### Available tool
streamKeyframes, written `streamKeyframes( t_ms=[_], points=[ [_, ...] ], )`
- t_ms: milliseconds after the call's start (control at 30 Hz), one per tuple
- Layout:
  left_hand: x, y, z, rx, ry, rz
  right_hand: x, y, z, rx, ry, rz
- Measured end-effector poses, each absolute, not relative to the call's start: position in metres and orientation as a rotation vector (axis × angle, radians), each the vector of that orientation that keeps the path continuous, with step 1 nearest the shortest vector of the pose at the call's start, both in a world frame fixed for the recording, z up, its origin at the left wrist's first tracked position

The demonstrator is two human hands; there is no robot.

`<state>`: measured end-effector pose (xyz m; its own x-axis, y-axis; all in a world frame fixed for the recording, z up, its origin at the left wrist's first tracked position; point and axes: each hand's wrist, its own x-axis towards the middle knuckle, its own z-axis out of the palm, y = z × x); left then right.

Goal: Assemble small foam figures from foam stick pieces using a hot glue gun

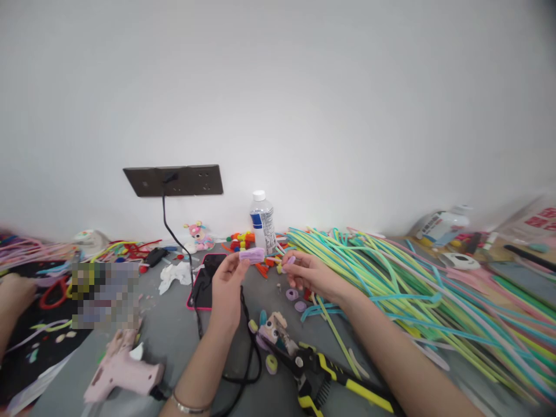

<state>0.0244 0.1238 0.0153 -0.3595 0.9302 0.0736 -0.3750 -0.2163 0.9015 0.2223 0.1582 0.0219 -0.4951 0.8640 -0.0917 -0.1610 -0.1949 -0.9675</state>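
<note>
My left hand [227,284] pinches a folded lilac pipe cleaner [252,255] between thumb and fingertips, raised above the table. Opposite it, my right hand [316,277] has its fingertips closed on a small lilac pipe cleaner loop [288,264]. The two pieces are a short gap apart. Below my right hand lie small lilac coils [299,306]. Nearer to me rests a small pipe cleaner figure [271,329] with googly eyes, partly covered by the open jaws of black and yellow pliers-like cutters [299,362].
A pink glue gun [124,370] lies front left. A pink-edged phone [202,295] sits under a black cord. Behind my hands stand a bottle [263,223] and a pink figure [198,236]. Many long pipe cleaners [391,284] spread rightward. Another person's hand [16,295] is far left.
</note>
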Motion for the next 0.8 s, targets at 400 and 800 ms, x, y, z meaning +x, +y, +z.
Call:
streamKeyframes(
  t_ms=[400, 800],
  points=[
    [0.0218, 0.1204, 0.0129, 0.712, 1.102, 1.715, 0.2208, 0.1571, 0.0183, -0.906, -1.236, 1.812],
    [0.0239, 0.1188, 0.0162, 0.643, 1.085, 1.703, 0.2209, 0.1561, 0.0225, -0.902, -1.416, 1.614]
  ],
)
